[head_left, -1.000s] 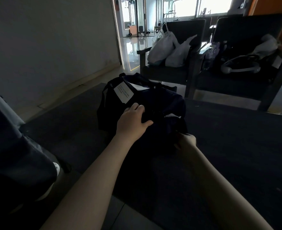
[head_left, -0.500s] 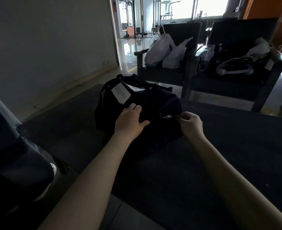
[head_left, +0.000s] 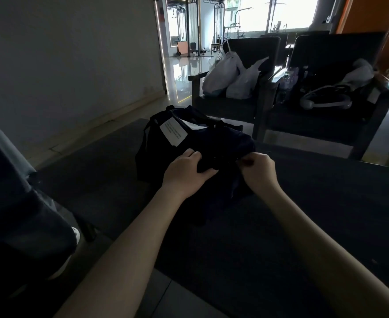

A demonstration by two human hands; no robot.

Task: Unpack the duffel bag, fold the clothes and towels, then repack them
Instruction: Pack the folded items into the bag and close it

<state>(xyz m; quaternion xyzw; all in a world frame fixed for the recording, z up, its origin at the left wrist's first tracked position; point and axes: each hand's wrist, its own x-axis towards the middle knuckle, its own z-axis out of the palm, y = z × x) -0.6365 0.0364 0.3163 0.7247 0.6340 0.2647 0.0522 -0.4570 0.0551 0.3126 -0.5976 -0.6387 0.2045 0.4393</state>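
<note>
Grips bunched cloth atop the soft, dark navy fabric duffel bag point(head_left: 211, 143) with the left hand point(head_left: 184, 173), fingers curled, and pinches something small at its top with the right hand point(head_left: 260, 174), probably a zip pull, too dark to tell. Sits slumped on the dark grey floor mat point(head_left: 315, 203), likely limp and sagging; best steadied at the top.

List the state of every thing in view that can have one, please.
duffel bag, sits on the dark mat; zipped or not, too dark to tell.
left hand, grips the fabric at the duffel bag's top.
right hand, pinches a small part at the duffel bag's top, perhaps the zip pull.
white label, lies flat on the duffel bag.
white plastic bags, bulging, sit on the armchair.
</note>
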